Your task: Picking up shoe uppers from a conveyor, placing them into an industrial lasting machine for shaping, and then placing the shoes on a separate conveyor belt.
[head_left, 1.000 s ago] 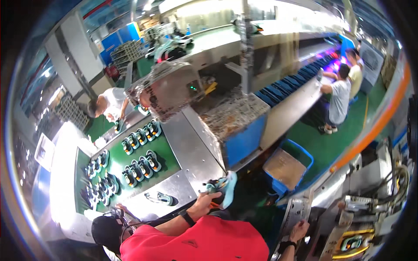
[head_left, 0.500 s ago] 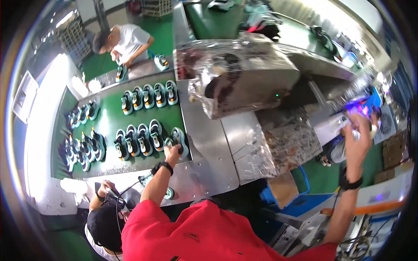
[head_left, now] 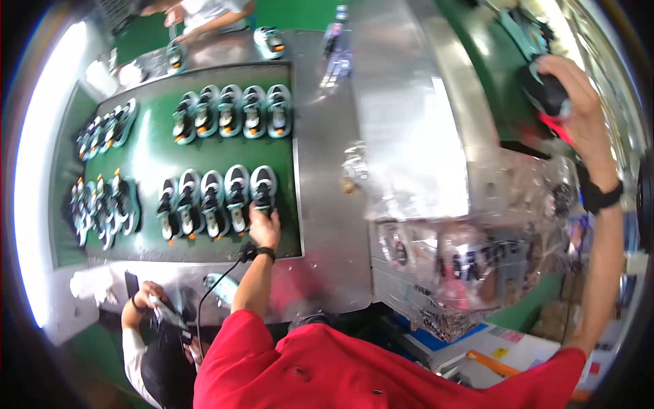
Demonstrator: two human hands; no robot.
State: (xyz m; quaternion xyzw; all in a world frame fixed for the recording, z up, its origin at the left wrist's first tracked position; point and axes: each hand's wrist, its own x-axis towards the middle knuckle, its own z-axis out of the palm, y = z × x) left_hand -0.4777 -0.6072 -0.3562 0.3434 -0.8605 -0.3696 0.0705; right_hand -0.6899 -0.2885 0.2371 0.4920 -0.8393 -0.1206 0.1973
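On the green belt at left, my left hand (head_left: pixel 264 228) grips the heel end of a black-and-white sneaker (head_left: pixel 263 185) with a pale teal sole. That sneaker stands upright at the right end of the near row, beside several similar ones (head_left: pixel 212 204). Far off to the right, over another green belt, my right hand (head_left: pixel 579 92) is closed around a dark shoe upper (head_left: pixel 545 88) with a teal edge. A teal and black shoe part (head_left: pixel 523 34) lies just beyond it. Motion blurs this side, and my right fingertips are partly hidden.
A metal machine housing (head_left: pixel 412 129) with plastic-wrapped parts (head_left: pixel 470 266) stands between my arms. More sneakers (head_left: pixel 231 111) fill a far row, others the belt's left side. One co-worker (head_left: pixel 211 17) holds a shoe across the belt; another (head_left: pixel 163 361) works at my lower left.
My right hand has swung from the lit equipment at right to the far belt and now holds a dark upper. The sneaker under my left hand now lines up with its row. The view has shifted.
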